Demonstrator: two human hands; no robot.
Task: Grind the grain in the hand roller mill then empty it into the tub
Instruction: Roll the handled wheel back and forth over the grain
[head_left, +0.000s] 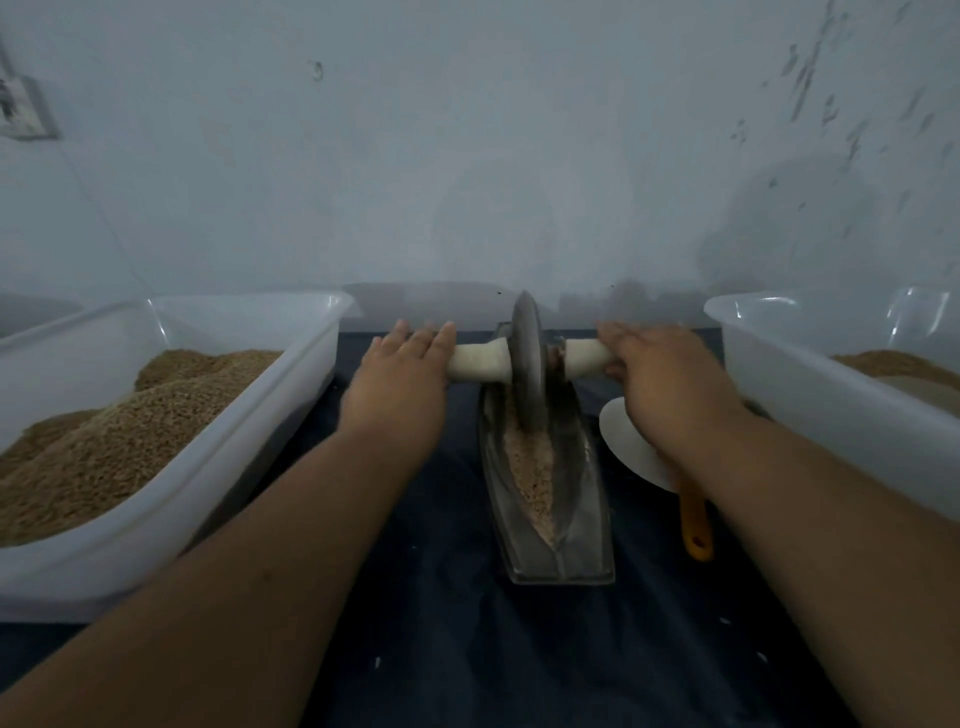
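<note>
A pale, scuffed wall (467, 156) backs a work surface spread with dark blue cloth (441, 623). The left hand (400, 369) lies flat on the left handle (478, 361), fingers straight and together, pressing with the palm and not wrapping it. The right hand (660, 374) drapes over the right handle (587, 356) with the thumb tucked beneath, so that side is gripped. A hand on each side probably keeps the load even, so the wheel (529, 358) between the handles stands upright in its groove.

The wheel sits at the far end of the boat-shaped trough (561, 545), whose narrow channel gathers the grain (530, 467) under the rim. The grain lies there as a pale, partly crushed strip, so grinding looks under way and emptying is not yet due.

Beside the trough lies a white scoop (631, 447) with an orange grip, partly under the right forearm. The left tub (249, 447) is heaped with brown grain and the right tub (831, 405) holds less. Both stand close on either side, within easy reach for tipping
</note>
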